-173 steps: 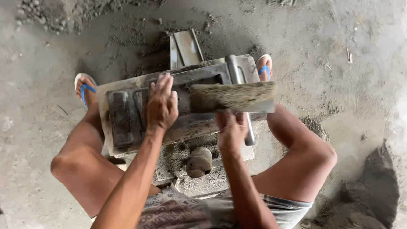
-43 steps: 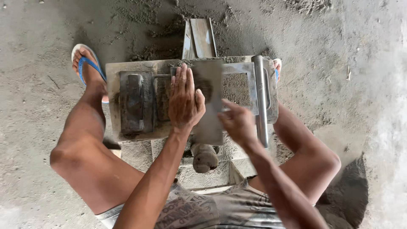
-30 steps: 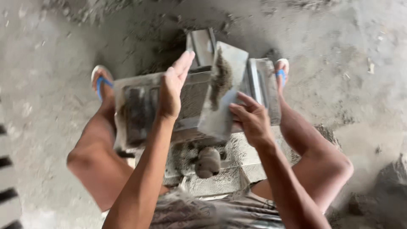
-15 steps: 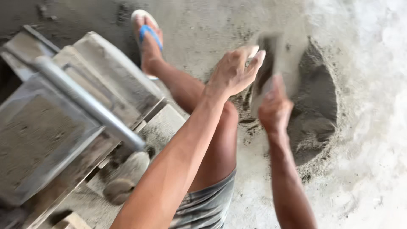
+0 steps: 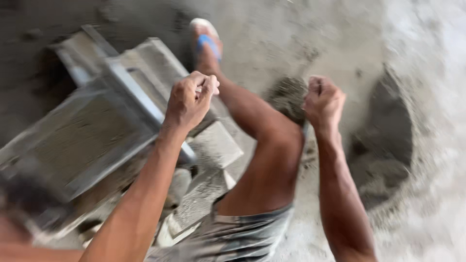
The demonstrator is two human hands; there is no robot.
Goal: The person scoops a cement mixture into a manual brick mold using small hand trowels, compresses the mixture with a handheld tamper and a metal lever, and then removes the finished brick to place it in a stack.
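Blurrily, I see my right hand (image 5: pixel 324 99) fisted on a scoop of grey mix (image 5: pixel 287 96) at upper centre, its handle hidden. My left hand (image 5: pixel 190 99) is curled shut above the metal block mould (image 5: pixel 82 136), whose long axis runs lower left to upper right.

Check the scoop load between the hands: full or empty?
Loaded. A heap of grey mix sits level with the right hand, the left hand fisted too. Motion blur hides the tool under it.
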